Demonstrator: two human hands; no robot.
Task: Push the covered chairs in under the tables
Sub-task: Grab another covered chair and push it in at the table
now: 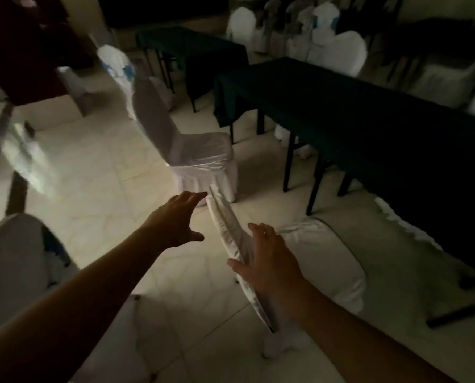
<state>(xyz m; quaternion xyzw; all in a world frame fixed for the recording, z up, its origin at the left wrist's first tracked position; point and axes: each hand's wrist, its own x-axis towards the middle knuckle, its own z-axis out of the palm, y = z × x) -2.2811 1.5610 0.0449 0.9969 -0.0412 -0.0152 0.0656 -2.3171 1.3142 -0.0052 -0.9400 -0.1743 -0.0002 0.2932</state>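
Chair [313, 261] backrest lies under the right hand [269, 261], fingers spread flat; left hand [175, 219] hovers open beside it. Both should push evenly toward the table [369, 120].

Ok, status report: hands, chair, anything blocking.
Left hand open, off the chair. Right hand open, resting on near chair's back. Seat at table edge, not yet under. Table legs close by seat.

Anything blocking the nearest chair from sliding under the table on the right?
Nothing visible does. The chair under the right hand faces the table, its seat near the edge; only tile shows between the table legs.
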